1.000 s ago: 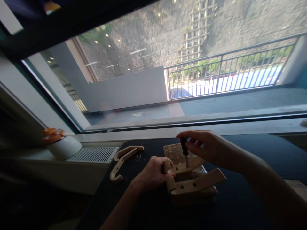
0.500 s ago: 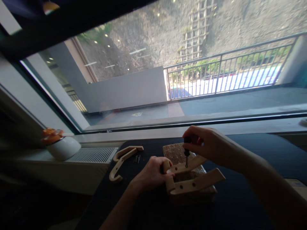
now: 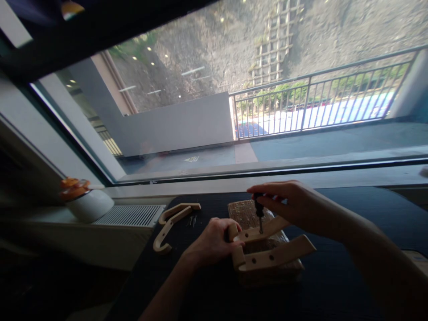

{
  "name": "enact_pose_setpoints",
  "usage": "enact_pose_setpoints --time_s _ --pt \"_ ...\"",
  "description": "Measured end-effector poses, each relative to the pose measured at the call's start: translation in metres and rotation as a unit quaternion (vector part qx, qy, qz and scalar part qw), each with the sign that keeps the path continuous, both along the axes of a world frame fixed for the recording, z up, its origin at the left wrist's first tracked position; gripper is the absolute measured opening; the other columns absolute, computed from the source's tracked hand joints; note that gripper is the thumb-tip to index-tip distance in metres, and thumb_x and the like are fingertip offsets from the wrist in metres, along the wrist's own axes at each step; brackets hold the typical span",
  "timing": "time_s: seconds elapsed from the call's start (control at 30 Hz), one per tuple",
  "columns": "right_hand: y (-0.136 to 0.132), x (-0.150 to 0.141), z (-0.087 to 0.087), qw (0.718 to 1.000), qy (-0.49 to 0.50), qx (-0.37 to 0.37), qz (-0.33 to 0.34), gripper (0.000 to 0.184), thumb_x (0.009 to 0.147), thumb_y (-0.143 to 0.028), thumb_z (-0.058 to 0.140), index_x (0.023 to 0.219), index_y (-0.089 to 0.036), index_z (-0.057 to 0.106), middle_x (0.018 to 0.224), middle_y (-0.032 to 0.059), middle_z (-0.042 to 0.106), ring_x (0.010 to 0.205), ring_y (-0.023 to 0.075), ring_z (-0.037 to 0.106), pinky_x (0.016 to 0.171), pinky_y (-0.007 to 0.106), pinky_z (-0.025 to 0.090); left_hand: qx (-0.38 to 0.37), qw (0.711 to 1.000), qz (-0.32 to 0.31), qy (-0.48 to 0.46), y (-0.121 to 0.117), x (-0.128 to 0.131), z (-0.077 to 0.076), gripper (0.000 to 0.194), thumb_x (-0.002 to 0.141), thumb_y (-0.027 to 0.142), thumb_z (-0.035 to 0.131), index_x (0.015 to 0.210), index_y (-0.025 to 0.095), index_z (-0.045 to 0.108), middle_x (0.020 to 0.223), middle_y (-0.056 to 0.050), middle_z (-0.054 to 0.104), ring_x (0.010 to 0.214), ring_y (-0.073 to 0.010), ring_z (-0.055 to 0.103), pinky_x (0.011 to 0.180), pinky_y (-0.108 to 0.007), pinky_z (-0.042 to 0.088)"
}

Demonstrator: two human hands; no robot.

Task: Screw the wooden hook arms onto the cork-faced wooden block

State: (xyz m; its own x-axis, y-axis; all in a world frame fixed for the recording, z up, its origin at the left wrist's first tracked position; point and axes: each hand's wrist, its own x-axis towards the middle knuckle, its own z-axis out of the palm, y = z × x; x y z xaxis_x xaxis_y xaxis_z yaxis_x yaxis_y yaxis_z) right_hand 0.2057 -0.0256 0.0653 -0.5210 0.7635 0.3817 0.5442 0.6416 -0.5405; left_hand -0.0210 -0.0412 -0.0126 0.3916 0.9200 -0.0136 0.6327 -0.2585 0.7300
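Note:
A brown board (image 3: pixel 243 210) lies on the dark table (image 3: pixel 334 276) with two pale wooden hooks on it. My left hand (image 3: pixel 214 243) is closed round the curled end of the far wooden hook (image 3: pixel 261 231). My right hand (image 3: pixel 294 206) pinches the dark handle of a small screwdriver (image 3: pixel 258 214), held upright with its tip on that hook. The near wooden hook (image 3: pixel 274 257) lies free in front, with two holes showing.
Two more wooden hooks (image 3: pixel 170 224) lie on the table's left part beside several small screws (image 3: pixel 192 220). A white pot with an orange top (image 3: pixel 85 201) stands on the sill by a vent grille (image 3: pixel 129 215). A large window fills the back.
My right hand has shifted its fingers round the screwdriver handle, going slightly up and then back down. The left hand and both hooks on the board have stayed put.

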Motion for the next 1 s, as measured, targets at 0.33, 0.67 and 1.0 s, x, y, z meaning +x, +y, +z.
enact_pose_setpoints --time_s 0.33,0.67,1.0 --pt "0.001 -0.0006 -0.0012 0.999 -0.016 0.03 -0.041 0.025 0.083 -0.037 0.057 0.097 -0.022 0.07 0.072 0.0016 0.069 0.059 0.0142 0.06 0.054 0.025 0.046 0.002 1.0 -0.003 0.005 0.0011 0.0007 -0.0012 0.02 0.07 0.026 0.065 0.085 0.014 0.067 0.075 0.0 0.063 0.07 -0.0131 0.054 0.064 -0.021 0.041" --pt "-0.0008 -0.0005 0.0008 1.0 0.009 0.011 -0.005 0.031 0.086 -0.03 0.049 0.11 -0.022 0.068 0.09 0.0046 0.073 0.071 0.0167 0.065 0.061 0.026 0.049 -0.005 1.0 -0.003 0.001 0.0006 -0.0001 -0.0006 0.021 0.07 0.028 0.065 0.086 0.014 0.067 0.076 0.0 0.063 0.07 -0.0132 0.053 0.064 -0.021 0.041" --pt "0.0061 0.0006 -0.0046 0.997 -0.009 0.03 -0.069 0.024 0.081 -0.043 0.057 0.087 -0.021 0.066 0.069 0.0012 0.067 0.057 0.0135 0.058 0.05 0.024 0.043 -0.011 1.0 -0.009 -0.004 0.0016 0.0016 0.0008 0.02 0.07 0.026 0.065 0.084 0.012 0.067 0.074 0.0 0.061 0.067 -0.012 0.051 0.061 -0.021 0.039"
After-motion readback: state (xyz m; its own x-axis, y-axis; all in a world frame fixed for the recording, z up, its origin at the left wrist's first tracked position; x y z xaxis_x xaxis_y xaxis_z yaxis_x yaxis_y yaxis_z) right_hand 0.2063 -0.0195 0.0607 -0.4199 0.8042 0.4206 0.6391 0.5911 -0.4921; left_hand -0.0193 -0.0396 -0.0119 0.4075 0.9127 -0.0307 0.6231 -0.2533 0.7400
